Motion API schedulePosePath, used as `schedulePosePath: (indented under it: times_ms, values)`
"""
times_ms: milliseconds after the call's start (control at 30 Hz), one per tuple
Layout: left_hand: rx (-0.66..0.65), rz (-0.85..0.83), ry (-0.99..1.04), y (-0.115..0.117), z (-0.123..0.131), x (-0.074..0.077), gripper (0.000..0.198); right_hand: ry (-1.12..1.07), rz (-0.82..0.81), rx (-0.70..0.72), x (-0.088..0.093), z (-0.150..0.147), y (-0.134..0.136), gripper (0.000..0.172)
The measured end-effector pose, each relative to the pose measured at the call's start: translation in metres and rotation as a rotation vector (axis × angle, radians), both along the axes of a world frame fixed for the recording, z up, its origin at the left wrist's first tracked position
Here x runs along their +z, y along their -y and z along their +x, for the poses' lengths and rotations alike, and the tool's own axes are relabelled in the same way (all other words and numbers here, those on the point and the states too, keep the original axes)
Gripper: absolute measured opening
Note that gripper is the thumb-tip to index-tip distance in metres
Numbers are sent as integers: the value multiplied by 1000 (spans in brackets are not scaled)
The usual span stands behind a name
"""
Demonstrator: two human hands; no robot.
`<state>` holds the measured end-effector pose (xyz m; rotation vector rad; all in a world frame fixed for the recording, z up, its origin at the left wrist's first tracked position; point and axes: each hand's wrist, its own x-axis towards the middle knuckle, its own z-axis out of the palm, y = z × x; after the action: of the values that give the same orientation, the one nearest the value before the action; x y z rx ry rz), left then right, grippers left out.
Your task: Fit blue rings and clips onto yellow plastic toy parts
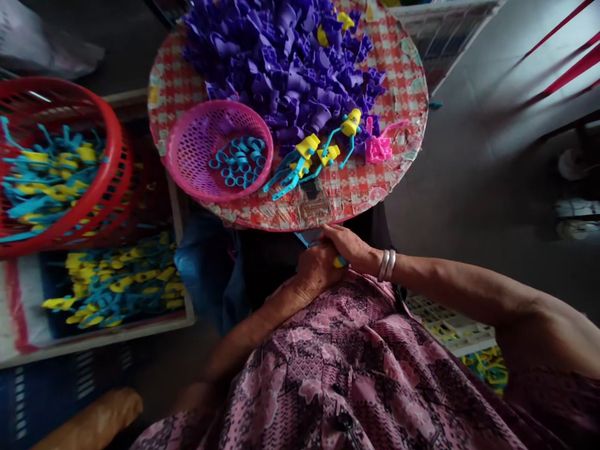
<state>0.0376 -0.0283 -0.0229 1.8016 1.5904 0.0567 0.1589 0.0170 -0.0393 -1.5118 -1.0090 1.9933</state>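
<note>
So, a yellow-blue piece (338,261) is being pinched between left hand (315,273) and right hand (350,247) by the checked table (404,81). Purple parts (290,56) are being borne by it above grey floor (469,162).

A smooth grey floor (459,187) fills the view from 1 to 4 o'clock. It is palest toward 2 o'clock, where soft light falls on it and red bars (569,65) slant across. A round table (407,81) under a red checked cloth stands at 12 o'clock, with a white slatted crate (445,31) just behind it at 1 o'clock. A red basket (115,144) stands at 9 o'clock with a white-rimmed tray (117,334) at 8 o'clock, both in dim shadow.
</note>
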Motion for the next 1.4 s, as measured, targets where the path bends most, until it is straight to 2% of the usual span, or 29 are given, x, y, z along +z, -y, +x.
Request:
schedulePosePath:
  times_ms: [100, 233, 367, 433, 500, 600, 667, 733, 933, 1167, 1400]
  values:
    - [-25, -48, -45, 4, -2, -3, 36, 69, 41, -39, -6, -5, 9, 26]
    - [-4, -35, -23, 9, -4, -8, 33, 29, 98, -94, -11, -9, 20, 24]
    - [52, -3, 51, 8, -4, -10, 28, -27, 59, -33, -9, -8, 13, 22]
    - [105, 20, 150, 4, -6, -7, 23, -104, -6, 7, -5, -7, 3, 23]
    - [134, 43, 250, -3, -11, -1, 16, -217, -137, 9, 2, -5, -8, 30]
    - [178, 37, 445, -15, -24, 10, 16, -358, -317, -75, 10, -5, -17, 41]
    - [241, 7, 593, -21, -31, 16, 19, -404, -365, -127, 11, -8, -16, 40]
    - [279, -16, 656, -25, -36, 20, 16, -418, -396, -159, 9, -12, -11, 38]
    - [349, -66, 665, -28, -36, 17, 14, -407, -410, -170, -2, -21, 0, 40]
    - [402, -42, 646, -28, -34, 9, 14, -409, -381, -170, -16, -21, 1, 45]
    - [391, -44, 570, -26, -32, 5, 12, -424, -358, -167, -22, -21, 6, 46]
